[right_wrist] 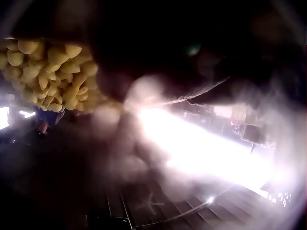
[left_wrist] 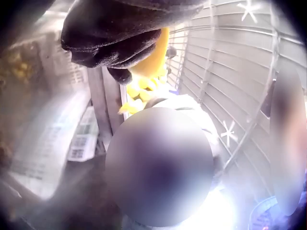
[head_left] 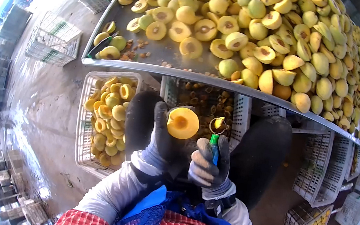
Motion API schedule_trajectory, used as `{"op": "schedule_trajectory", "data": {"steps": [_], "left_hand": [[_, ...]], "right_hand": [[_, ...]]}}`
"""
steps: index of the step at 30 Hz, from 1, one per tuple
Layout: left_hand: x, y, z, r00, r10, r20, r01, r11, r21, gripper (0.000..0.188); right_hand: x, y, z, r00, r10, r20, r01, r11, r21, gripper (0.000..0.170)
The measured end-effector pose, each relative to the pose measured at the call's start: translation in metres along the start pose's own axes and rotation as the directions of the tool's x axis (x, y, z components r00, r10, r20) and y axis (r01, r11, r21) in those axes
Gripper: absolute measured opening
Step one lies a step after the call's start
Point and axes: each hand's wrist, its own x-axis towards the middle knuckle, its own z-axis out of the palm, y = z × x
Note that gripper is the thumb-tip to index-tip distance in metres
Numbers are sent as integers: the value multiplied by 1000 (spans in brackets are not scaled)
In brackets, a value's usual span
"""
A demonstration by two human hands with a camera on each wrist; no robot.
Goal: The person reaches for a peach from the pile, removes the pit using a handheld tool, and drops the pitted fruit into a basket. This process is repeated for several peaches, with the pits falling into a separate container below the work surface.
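Left hand (head_left: 159,133) holds a yellow fruit half (head_left: 190,124), cut face showing, probably so the hollow (head_left: 181,122)'s easy to reach. Right hand (head_left: 206,164) grips a ring-ended tool (head_left: 214,140), yellowish scrap (head_left: 219,122) at its tip. Crate (head_left: 241,114) below, between the knees (head_left: 272,133), likely catches bits; fruit-piled table (head_left: 172,71)'s just ahead.

The table (head_left: 160,54) looks metallic (smooth, slightly glossy), the tool handle (head_left: 214,140) plastic.

Left hand (head_left: 160,138): grips a fruit half (head_left: 191,124), hollow showing
Right hand (head_left: 210,164): grips a ring-ended tool (head_left: 215,141)
Tabletop (head_left: 163,56): heaped fruit (head_left: 258,29)
Left crate (head_left: 81,139): yellow halves (head_left: 119,112)
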Motion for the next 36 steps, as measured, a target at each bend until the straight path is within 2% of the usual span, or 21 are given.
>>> {"op": "schedule_trajectory", "data": {"steps": [1, 2, 3, 4, 7, 8, 9, 11, 12, 13, 15, 16, 18, 20, 21, 24, 27, 29, 31, 33, 36], "left_hand": [[0, 8, -9, 986, 165, 22, -165, 947, 276, 45], [2, 27, -13, 960, 267, 88, -274, 820, 503, 40], [1, 43, -22, 914, 373, 158, -369, 606, 705, 35], [-1, 53, -33, 870, 447, 208, -402, 399, 824, 31], [-10, 68, -108, 896, 423, -138, -180, 629, 757, 36], [-10, 79, -146, 935, 329, -136, 43, 277, 960, 38], [-6, 87, -172, 953, 244, -181, 222, -154, 963, 40], [13, 98, -170, 935, 274, -227, 270, -130, 954, 40], [32, 101, -142, 920, 389, -35, 49, -25, 998, 41], [52, 103, -112, 932, 361, -20, -17, 98, 995, 41], [101, 103, -65, 972, 219, 78, -128, 222, 966, 39], [129, 107, -40, 975, 159, 156, -163, 33, 986, 42], [185, 106, -10, 965, -24, 261, -255, -320, 912, 62], [231, 85, -3, 927, -184, 328, -375, -516, 770, 69], [246, 73, -3, 905, -286, 316, -425, -560, 711, 82], [269, 52, -7, 862, -389, 324, -495, -512, 702, 106], [248, 73, 10, 854, -398, 334, -481, -364, 797, 63], [233, 64, -1, 867, -135, 479, -497, -166, 852, 57], [190, 72, 11, 887, 75, 455, -459, 56, 887, 55], [144, 77, 30, 932, 149, 331, -360, 269, 893, 42], [90, 53, 34, 978, 107, 178, -203, 677, 707, 32]], "right_hand": [[0, -5, -6, 998, -11, -66, 8, 999, -44, 49], [0, -4, -5, 951, -103, -290, 45, 979, -200, 49], [0, 0, -1, 850, -225, -476, 45, 932, -359, 49], [3, 4, 4, 819, -259, -512, -47, 859, -510, 48], [11, 9, 22, 760, -399, -514, -221, 585, -780, 45], [10, 4, 21, 763, -393, -514, -228, 579, -782, 47], [8, -1, 18, 763, -389, -516, -236, 576, -783, 48], [14, -6, 18, 676, -419, -606, -285, 610, -739, 46], [14, -12, 7, 665, -367, -651, -272, 693, -668, 45], [19, -11, 12, 612, -395, -685, -354, 638, -684, 47], [15, -15, -7, 688, -329, -647, -288, 695, -659, 39], [12, -21, -17, 744, -302, -595, -230, 721, -653, 35], [16, -22, -15, 709, -308, -634, -79, 859, -506, 30], [10, -34, -19, 798, -266, -541, -154, 778, -610, 37], [21, -15, 15, 668, -465, -581, -225, 618, -753, 46], [20, -17, 18, 658, -517, -548, -234, 551, -801, 46], [19, -19, 11, 663, -525, -534, -223, 542, -810, 41], [6, -48, -77, 695, -505, -512, -95, 641, -762, 34], [2, -89, -257, 724, -508, -467, 53, 716, -696, 34], [12, -37, -44, 683, -669, -294, 78, 467, -881, 35], [19, -17, 21, 667, -733, -132, -82, 104, -991, 28]]}}
